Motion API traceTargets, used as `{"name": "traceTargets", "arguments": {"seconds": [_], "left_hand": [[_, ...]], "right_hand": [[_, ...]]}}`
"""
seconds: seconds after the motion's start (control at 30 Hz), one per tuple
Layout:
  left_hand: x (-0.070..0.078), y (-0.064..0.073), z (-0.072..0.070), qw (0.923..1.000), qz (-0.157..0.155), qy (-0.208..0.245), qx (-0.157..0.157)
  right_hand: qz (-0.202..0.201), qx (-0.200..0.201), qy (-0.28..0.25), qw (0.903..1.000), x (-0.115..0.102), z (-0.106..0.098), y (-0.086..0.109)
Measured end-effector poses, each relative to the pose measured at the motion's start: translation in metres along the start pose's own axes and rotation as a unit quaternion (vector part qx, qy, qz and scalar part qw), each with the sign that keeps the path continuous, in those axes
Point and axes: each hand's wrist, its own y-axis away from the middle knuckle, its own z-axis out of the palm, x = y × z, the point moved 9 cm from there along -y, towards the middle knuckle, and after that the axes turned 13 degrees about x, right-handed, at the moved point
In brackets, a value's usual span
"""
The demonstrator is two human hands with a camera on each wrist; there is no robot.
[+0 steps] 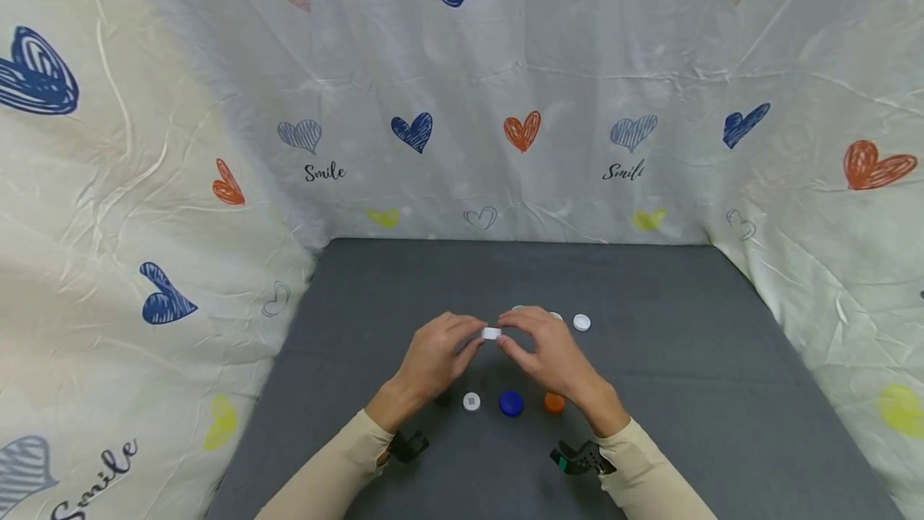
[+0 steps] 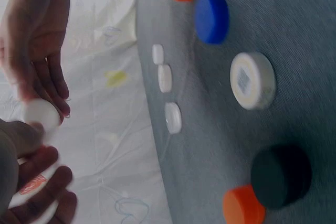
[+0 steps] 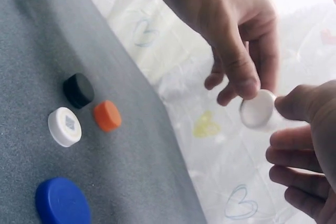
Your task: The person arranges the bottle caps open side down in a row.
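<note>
A small white bottle cap (image 1: 492, 334) is held up between both hands, above the grey table. My left hand (image 1: 433, 351) pinches the cap's left side, its thumb lying over the cap (image 3: 256, 109) in the right wrist view. From the other side my right hand (image 1: 556, 353) has thumb and forefinger at the cap's right edge. The right hand's other fingers (image 3: 296, 179) stand apart from the cap. Below the hands lie a white cap with a printed square code (image 1: 472, 402), a blue cap (image 1: 511, 404) and an orange cap (image 1: 554, 402).
Behind the right hand sit three white caps, the rightmost white cap (image 1: 581, 322) fully seen. A black cap (image 2: 281, 176) and a second orange cap (image 2: 244, 206) lie near the left wrist. Heart-printed cloth (image 1: 563, 95) hangs around the grey tabletop (image 1: 693, 303).
</note>
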Motion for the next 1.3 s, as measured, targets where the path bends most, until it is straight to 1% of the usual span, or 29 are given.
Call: {"name": "traceTargets", "arguments": {"seconds": [0.07, 0.1, 0.17, 0.23, 0.3, 0.4, 0.5, 0.57, 0.63, 0.67, 0.73, 0.83, 0.9, 0.97, 1.07, 1.13, 1.17, 1.23, 1.3], "left_hand": [[-0.006, 0.0, 0.0, 0.9993, -0.037, 0.009, 0.002], [-0.009, 0.0, 0.0, 0.998, -0.06, 0.019, -0.002], [-0.016, 0.0, 0.001, 0.9929, -0.109, 0.047, -0.01], [-0.022, 0.001, 0.004, 0.9837, -0.159, 0.08, -0.023], [-0.027, 0.003, 0.006, 0.9719, -0.204, 0.112, -0.035], [-0.032, 0.006, 0.009, 0.955, -0.254, 0.141, -0.057], [-0.035, 0.01, 0.014, 0.9398, -0.288, 0.165, -0.083], [-0.036, 0.013, 0.016, 0.9311, -0.302, 0.179, -0.098], [-0.036, 0.015, 0.018, 0.9256, -0.309, 0.189, -0.109], [-0.037, 0.015, 0.018, 0.9244, -0.31, 0.192, -0.113], [-0.036, 0.015, 0.018, 0.9258, -0.305, 0.191, -0.116], [-0.035, 0.011, 0.014, 0.9381, -0.278, 0.179, -0.104], [-0.032, 0.008, 0.01, 0.9517, -0.246, 0.162, -0.086], [-0.028, 0.004, 0.006, 0.9669, -0.203, 0.139, -0.068], [-0.019, 0.001, 0.003, 0.9838, -0.136, 0.105, -0.05], [-0.014, -0.001, 0.003, 0.9902, -0.1, 0.085, -0.046], [-0.012, -0.001, 0.003, 0.9922, -0.088, 0.075, -0.046], [-0.011, -0.002, 0.002, 0.9946, -0.074, 0.052, -0.051], [-0.012, -0.002, 0.003, 0.9954, -0.068, 0.029, -0.061]], "right_hand": [[-0.015, 0.009, 0.002, 0.9998, -0.002, -0.003, -0.001], [-0.023, 0.011, 0.004, 0.9997, -0.003, -0.004, -0.002], [-0.039, 0.012, 0.007, 0.9991, -0.005, -0.004, -0.002], [-0.059, 0.016, 0.006, 0.9981, -0.008, -0.004, -0.002], [-0.078, 0.023, 0.004, 0.9967, -0.011, -0.005, -0.002], [-0.099, 0.038, -0.005, 0.9944, -0.017, -0.004, -0.001], [-0.106, 0.046, -0.008, 0.9933, -0.021, -0.003, -0.001], [-0.111, 0.049, -0.008, 0.9926, -0.023, -0.002, 0.0], [-0.115, 0.051, -0.007, 0.992, -0.024, -0.001, 0.0], [-0.117, 0.051, -0.006, 0.9919, -0.024, -0.001, 0.001], [-0.116, 0.049, 0.001, 0.992, -0.024, -0.001, 0.001], [-0.11, 0.05, 0.006, 0.9926, -0.021, -0.002, 0.001], [-0.101, 0.051, 0.01, 0.9936, -0.019, -0.004, 0.001], [-0.092, 0.053, 0.012, 0.9943, -0.017, -0.006, 0.002], [-0.082, 0.05, 0.011, 0.9953, -0.015, -0.007, 0.002], [-0.079, 0.046, 0.006, 0.9958, -0.015, -0.006, 0.002], [-0.078, 0.044, 0.003, 0.996, -0.015, -0.005, 0.002], [-0.078, 0.036, 0.0, 0.9963, -0.016, -0.002, 0.001], [-0.079, 0.029, 0.003, 0.9965, -0.017, 0.002, 0.0]]}}
